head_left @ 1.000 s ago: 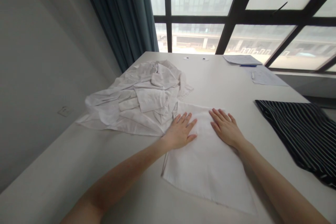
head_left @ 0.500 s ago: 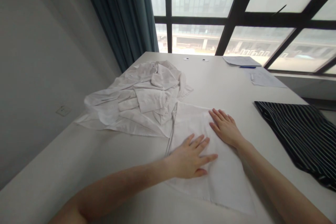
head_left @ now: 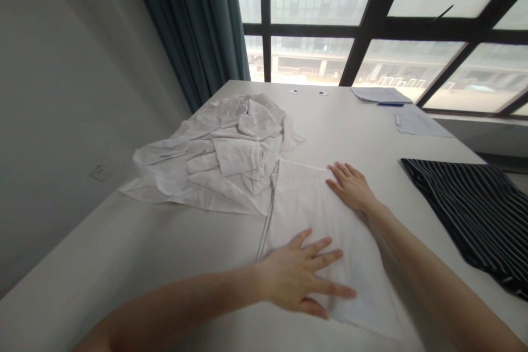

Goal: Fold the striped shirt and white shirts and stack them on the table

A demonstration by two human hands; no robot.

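White cloth (head_left: pixel 313 209) pressed flat on a tabletop (head_left: pixel 144 236)

The left hand (head_left: pixel 303 275) is laid on the lower part of the cloth, near its bottom edge, with the fingers spread. Its grip is wide open, and nothing is held. The right hand (head_left: pixel 350 187) is placed at the upper right edge of the cloth, its grip also wide open and empty. The cloth is spread at lower centre of the frame, with its upper left side touching a crumpled white heap (head_left: pixel 231 154); whether the two form one garment cannot be told. A dark striped cloth (head_left: pixel 466 214) is laid at the right, well apart from both hands. Sheets of paper (head_left: pixel 418 124) and a blue pen (head_left: pixel 390 104) are seen at upper right, below a window (head_left: pixel 313 0). A dark teal curtain (head_left: pixel 193 27) is hung at upper left.
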